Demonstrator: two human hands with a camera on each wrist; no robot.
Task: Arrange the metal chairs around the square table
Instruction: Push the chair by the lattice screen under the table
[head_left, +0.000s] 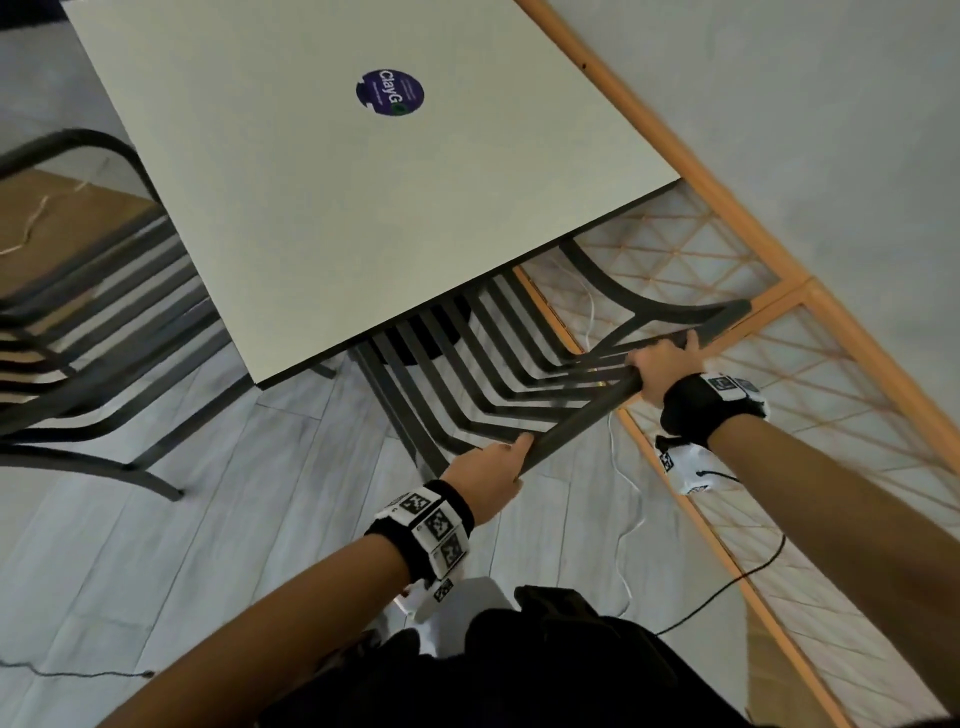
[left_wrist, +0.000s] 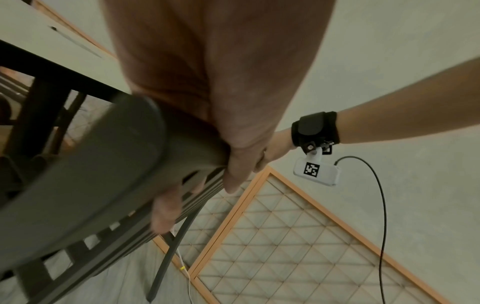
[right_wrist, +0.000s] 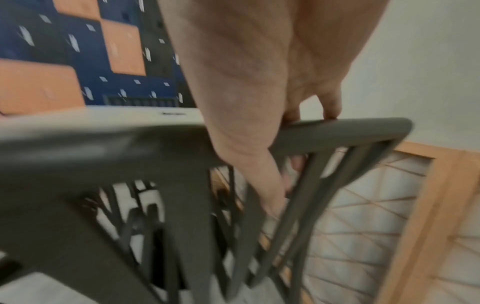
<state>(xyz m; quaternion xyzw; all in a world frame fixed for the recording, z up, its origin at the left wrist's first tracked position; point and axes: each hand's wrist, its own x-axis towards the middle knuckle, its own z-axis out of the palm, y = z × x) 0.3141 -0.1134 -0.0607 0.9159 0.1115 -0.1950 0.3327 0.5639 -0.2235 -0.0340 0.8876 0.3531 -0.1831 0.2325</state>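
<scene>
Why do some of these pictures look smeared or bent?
Right wrist view: the dark metal chair's top rail is smeared by motion blur. Left wrist view: wide lens bends the wooden lattice screen. Head view: sharpest, round purple sticker readable.

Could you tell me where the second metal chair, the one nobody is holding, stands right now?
In the head view the free chair stands at the table's left side, apart from both hands.

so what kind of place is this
Probably a café or casual dining room: a square table with a round sticker, slatted metal chairs, and a wooden lattice screen along the wall.
</scene>
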